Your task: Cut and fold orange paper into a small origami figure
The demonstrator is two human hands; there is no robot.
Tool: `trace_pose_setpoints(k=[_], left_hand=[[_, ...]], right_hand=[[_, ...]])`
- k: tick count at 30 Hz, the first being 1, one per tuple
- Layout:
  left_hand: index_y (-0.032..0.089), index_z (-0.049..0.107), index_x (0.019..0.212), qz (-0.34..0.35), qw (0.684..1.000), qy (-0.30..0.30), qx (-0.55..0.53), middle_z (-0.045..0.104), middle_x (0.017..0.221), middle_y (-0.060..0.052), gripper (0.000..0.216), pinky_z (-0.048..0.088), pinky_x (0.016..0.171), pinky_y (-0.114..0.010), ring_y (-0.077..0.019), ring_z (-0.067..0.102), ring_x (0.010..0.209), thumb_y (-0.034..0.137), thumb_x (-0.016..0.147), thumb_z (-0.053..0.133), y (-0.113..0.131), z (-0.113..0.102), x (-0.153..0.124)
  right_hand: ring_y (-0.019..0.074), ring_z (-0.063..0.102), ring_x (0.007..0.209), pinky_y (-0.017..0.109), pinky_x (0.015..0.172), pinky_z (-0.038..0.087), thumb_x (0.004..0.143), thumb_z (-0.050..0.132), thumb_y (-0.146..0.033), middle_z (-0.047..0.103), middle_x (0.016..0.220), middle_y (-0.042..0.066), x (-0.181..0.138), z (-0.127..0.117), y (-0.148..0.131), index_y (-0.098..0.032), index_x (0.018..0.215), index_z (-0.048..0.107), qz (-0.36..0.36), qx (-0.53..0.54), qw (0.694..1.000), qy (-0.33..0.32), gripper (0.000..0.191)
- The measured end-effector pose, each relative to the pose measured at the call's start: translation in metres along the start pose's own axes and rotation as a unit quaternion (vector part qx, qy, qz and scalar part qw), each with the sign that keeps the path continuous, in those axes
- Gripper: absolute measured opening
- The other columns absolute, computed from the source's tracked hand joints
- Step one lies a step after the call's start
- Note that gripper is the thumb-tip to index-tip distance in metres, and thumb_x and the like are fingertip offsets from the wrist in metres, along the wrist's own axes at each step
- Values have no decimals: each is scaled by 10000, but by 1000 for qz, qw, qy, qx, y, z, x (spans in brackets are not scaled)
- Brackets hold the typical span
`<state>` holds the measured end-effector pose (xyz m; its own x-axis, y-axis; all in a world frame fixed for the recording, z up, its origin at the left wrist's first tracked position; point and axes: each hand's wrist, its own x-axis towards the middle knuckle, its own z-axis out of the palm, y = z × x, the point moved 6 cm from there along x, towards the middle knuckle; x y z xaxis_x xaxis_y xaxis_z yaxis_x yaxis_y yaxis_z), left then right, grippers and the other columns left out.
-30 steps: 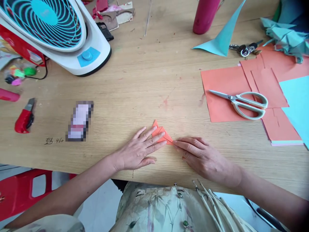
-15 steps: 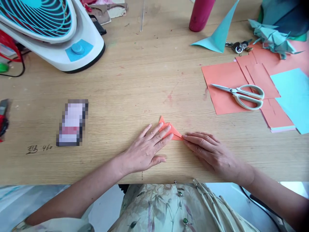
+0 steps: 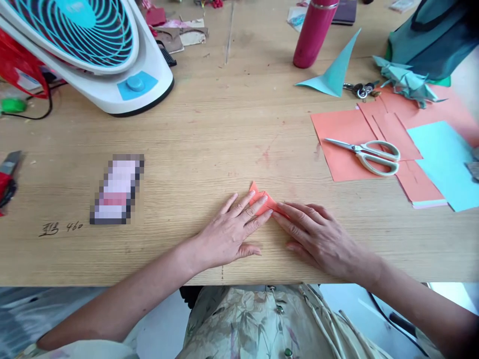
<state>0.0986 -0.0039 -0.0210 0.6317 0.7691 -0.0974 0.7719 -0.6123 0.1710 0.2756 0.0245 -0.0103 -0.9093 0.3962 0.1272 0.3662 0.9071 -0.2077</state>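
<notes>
A small folded piece of orange paper (image 3: 270, 203) lies on the table near its front edge, with a pointed flap sticking up at its upper left. My left hand (image 3: 228, 237) rests over its left part, fingers spread and pressing it down. Stretched out flat, the fingers of my right hand (image 3: 322, 240) lie on the paper's right end and hide that tip. The two hands nearly touch at the fingertips.
Scissors (image 3: 374, 154) lie on orange sheets (image 3: 342, 167) at the right, beside a blue sheet (image 3: 445, 164). Behind are keys (image 3: 361, 90), folded blue paper (image 3: 333, 75) and a magenta bottle (image 3: 314, 37). A fan (image 3: 149, 94) and a blurred phone (image 3: 117, 189) are at the left.
My right hand has slid left along the paper toward my left hand, covering its right tip, and its fingers have flattened. My left hand stays on the paper. The view has tilted up slightly.
</notes>
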Motion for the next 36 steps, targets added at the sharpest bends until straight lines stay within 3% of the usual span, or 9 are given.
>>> trace_pose_setpoints(k=[6, 11, 15, 20, 26, 31, 36], left_hand=[[220, 155, 1601, 1, 1000, 2, -4, 143, 1678, -105, 858, 146, 1216, -572, -355, 48, 1548, 669, 927, 438, -1, 3, -1], [176, 57, 1608, -8, 1000, 22, 2, 171, 1670, -119, 891, 127, 1225, -539, -332, 76, 1549, 671, 945, 388, -2, 5, -4], [135, 86, 1604, -5, 1000, 22, 19, 153, 1672, -113, 902, 101, 1225, -522, -334, 74, 1547, 681, 945, 371, -2, 6, -4], [138, 119, 1602, 13, 1000, 20, 20, 188, 1665, -104, 880, 82, 1229, -514, -327, 75, 1548, 686, 951, 341, -4, 5, -3], [175, 100, 1606, 52, 999, -2, 11, 216, 1661, -85, 840, 96, 1229, -528, -313, 71, 1551, 669, 966, 329, -13, 3, -1], [161, 77, 1605, 63, 998, -6, 12, 195, 1667, -73, 849, 83, 1231, -530, -310, 52, 1552, 648, 970, 361, -16, 1, 0], [150, 124, 1602, 59, 998, -12, 17, 168, 1671, -66, 821, 58, 1234, -516, -311, 53, 1550, 627, 980, 368, -15, -1, 0]], right_hand=[[319, 432, 1387, 501, 1078, 408, 1003, 502, -276, 365, 1590, 183, -3, 2, 0, -80, 1464, 470, 3, -2, 1000, -8, 501], [318, 406, 1415, 504, 1126, 385, 1005, 485, -254, 345, 1596, 197, -12, 3, 3, -61, 1515, 383, 13, 27, 1000, -2, 554], [313, 334, 1463, 506, 1161, 345, 1018, 468, -263, 303, 1619, 181, -19, 4, 3, -70, 1546, 324, 8, 33, 999, -18, 581], [306, 399, 1418, 493, 1111, 394, 1022, 470, -315, 407, 1565, 187, -10, -2, 8, -83, 1574, 255, 28, 49, 998, -15, 636], [337, 270, 1488, 551, 1135, 351, 1011, 480, -435, 307, 1617, 183, 10, 2, 15, -113, 1587, 230, 25, 55, 998, 0, 706], [317, 212, 1517, 545, 1203, 261, 1025, 447, -446, 228, 1649, 158, 2, 6, 12, -104, 1576, 262, 17, 36, 999, -35, 674], [329, 235, 1510, 558, 1197, 276, 1023, 457, -425, 261, 1634, 174, -6, 7, 8, -80, 1551, 315, 20, 16, 999, -37, 647]])
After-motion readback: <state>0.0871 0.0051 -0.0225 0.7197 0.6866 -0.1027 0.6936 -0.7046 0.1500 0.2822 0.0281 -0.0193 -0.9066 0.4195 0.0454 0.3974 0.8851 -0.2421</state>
